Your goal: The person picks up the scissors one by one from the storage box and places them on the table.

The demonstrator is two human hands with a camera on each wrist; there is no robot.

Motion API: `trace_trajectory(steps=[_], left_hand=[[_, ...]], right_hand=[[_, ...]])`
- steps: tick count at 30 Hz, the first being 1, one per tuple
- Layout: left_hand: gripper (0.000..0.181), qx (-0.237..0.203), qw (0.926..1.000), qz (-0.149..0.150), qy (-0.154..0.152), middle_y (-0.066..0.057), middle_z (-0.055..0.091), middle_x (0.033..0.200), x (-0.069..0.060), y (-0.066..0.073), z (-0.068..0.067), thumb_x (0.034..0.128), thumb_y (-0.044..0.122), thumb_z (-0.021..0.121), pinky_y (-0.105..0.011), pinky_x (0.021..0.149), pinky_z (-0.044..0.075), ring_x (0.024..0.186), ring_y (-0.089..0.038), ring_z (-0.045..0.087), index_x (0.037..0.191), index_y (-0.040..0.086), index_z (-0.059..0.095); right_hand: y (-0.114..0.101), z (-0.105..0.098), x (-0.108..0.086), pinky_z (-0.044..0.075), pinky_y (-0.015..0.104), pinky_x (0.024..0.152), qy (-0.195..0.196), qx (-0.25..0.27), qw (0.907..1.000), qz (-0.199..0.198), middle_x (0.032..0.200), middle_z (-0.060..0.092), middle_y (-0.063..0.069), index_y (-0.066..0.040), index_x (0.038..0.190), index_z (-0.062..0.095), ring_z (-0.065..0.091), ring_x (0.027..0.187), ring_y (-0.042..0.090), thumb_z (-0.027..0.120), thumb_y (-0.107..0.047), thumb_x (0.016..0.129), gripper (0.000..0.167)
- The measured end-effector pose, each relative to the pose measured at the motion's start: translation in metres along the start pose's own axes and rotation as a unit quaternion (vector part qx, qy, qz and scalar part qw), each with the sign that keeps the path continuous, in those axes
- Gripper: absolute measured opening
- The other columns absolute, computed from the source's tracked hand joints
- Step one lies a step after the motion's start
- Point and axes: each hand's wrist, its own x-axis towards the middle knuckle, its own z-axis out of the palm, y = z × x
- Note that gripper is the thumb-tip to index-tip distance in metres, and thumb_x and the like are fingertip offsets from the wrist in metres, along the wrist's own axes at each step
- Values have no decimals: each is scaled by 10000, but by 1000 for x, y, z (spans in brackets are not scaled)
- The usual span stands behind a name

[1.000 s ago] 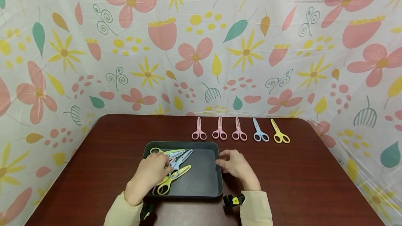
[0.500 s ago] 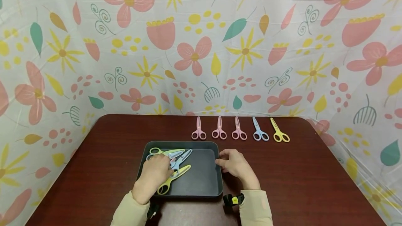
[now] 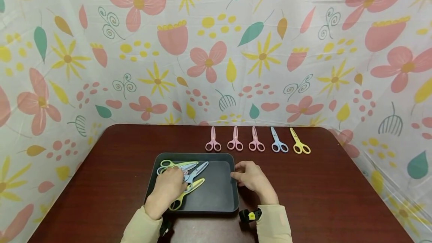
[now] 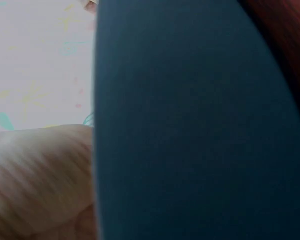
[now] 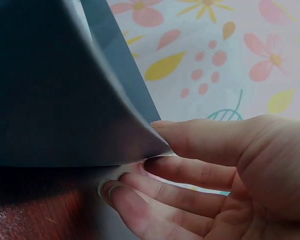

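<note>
A person in cream sleeves (image 3: 141, 227) works with both hands at a dark gray tray (image 3: 219, 192) on a reddish-brown table (image 3: 101, 186). The left hand (image 3: 170, 183) reaches down into the tray's left side, among bunched craft scissors — its fingers are hidden, so whether they grip anything cannot be told. The right hand (image 3: 251, 176) pinches the tray's right edge between thumb and fingers.

In the tray, yellow-green scissors (image 3: 189, 163) lie near the far wall beside light blue scissors (image 3: 189, 167); a second light blue pair (image 3: 200, 168) slants across yellow scissors (image 3: 180, 200) nearer the person. Beyond, along the table's far edge, a row runs left to right: three pink scissors (image 3: 213, 135), one blue pair (image 3: 275, 135), one yellow pair (image 3: 295, 136) — tips pointing away, finger loops nearer. A floral curtain (image 3: 209, 63) hangs behind.
</note>
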Motion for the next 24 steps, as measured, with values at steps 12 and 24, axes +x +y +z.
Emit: trace_trajectory(steps=[12,24], left_hand=[[366,267,9965,347,707,18,394,545,1,-2,2,662,169,738,-362,443,337,500,-158,391,489,176,415],[491,-126,9984,136,527,49,306,565,-1,-9,-23,760,278,743,-308,415,191,499,-122,314,436,205,380]], right_hand=[[-1,-2,-2,556,409,661,-19,48,10000,34,848,682,83,44,1143,651,681,659,229,709,-107,884,306],[-2,1,-1,560,400,631,70,44,10000,-15,818,672,71,46,1128,655,667,617,225,715,-95,874,297]])
